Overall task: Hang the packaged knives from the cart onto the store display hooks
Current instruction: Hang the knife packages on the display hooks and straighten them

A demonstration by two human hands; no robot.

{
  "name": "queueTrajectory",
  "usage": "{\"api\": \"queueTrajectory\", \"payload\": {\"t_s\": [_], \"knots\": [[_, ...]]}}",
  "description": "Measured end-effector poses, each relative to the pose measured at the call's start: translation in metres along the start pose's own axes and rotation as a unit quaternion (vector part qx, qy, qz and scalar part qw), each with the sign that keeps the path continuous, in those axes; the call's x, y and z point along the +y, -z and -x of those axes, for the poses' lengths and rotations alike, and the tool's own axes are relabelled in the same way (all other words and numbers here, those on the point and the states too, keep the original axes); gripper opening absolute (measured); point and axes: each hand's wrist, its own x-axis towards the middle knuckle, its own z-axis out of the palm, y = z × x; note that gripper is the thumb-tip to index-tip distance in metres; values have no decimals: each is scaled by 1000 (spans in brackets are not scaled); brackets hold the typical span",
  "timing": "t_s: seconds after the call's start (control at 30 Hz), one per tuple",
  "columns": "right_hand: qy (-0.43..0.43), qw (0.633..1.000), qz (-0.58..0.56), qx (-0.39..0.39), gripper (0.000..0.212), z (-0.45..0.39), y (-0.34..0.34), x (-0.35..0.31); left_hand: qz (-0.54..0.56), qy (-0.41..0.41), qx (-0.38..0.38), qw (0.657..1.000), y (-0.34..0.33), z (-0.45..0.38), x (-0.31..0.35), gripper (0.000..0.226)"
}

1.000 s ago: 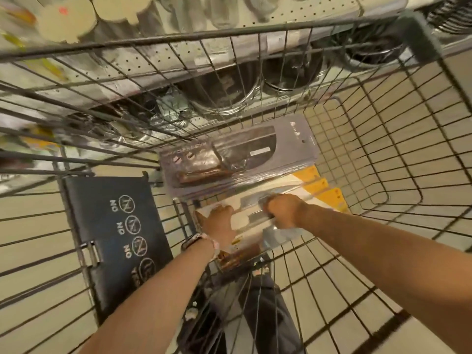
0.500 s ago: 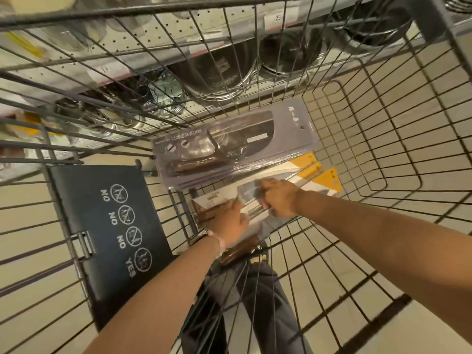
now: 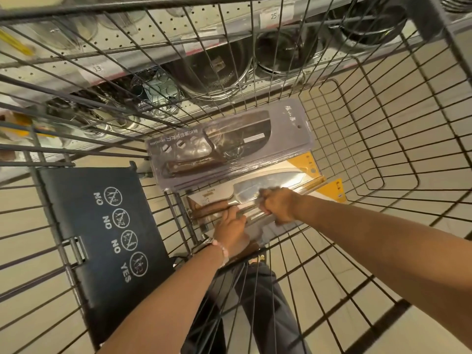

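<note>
Wire cart walls ring the knife packs, and its black seat flap lies left of them. Beyond the cart's far wall, shelves carry steel pots and strainers. A grey pack lies on the cart floor, just beyond the yellow pack and overlapping its far edge. The right hand curls round the yellow pack's near edge at the blade; the left hand grips it by the handle end. Since a second ago, both hands have shifted along the pack, which now sits slightly raised and tilted.
</note>
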Motion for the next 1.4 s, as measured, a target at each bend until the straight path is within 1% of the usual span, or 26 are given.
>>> {"api": "queueTrajectory", "payload": {"t_s": [0.1, 0.27, 0.4, 0.5, 0.57, 0.67, 0.77, 0.9, 0.97, 1.03, 1.1, 1.17, 1.2, 1.27, 1.33, 1.4], "knots": [[2, 1000, -11, 5, 45, -2, -2, 2, 54, 5, -9, 998, 0, 11, 11, 49], [0, 999, -38, -8, 41, -12, -11, 5, 96, 2, 2, 995, 6, 17, 12, 38], [4, 999, -49, 5, 38, -14, -16, 7, 104, -18, 14, 994, 11, 19, 12, 38], [7, 997, -74, -6, 39, -12, -18, 7, 107, -42, 29, 993, 9, 18, 10, 36], [8, 996, -90, -6, 39, -10, -16, 7, 108, -39, 22, 993, 8, 18, 7, 34], [21, 997, -71, -2, 40, -7, -13, 7, 103, -32, 0, 994, 7, 15, 4, 31], [21, 999, -42, -8, 40, -9, -12, 5, 101, -30, -12, 994, 8, 14, 4, 33], [16, 999, -42, -11, 41, -11, -15, 6, 70, -38, 3, 997, 10, 14, 3, 31], [21, 999, -23, -5, 45, -11, -15, 6, 50, -45, 16, 998, 11, 14, 4, 28], [23, 1000, -4, -4, 47, -11, -13, 7, 67, -40, 9, 997, 10, 14, 4, 19], [26, 1000, -11, -14, 42, -11, -11, 9, 95, -37, -16, 995, 14, 15, 4, 12], [37, 998, -53, -19, 33, -9, -10, 10, 107, -36, -35, 993, 17, 14, 3, 5], [40, 996, -81, -17, 31, -8, -10, 10, 119, -31, -47, 991, 18, 13, 3, 8], [39, 991, -125, -6, 29, -7, -9, 9, 148, -13, -84, 985, 21, 10, 1, 26], [35, 986, -164, 1, 27, -5, -7, 11, 145, -10, -110, 983, 23, 9, 2, 40], [30, 979, -203, -4, 25, -2, -4, 13, 162, -15, -117, 980, 25, 9, 4, 37]]}}
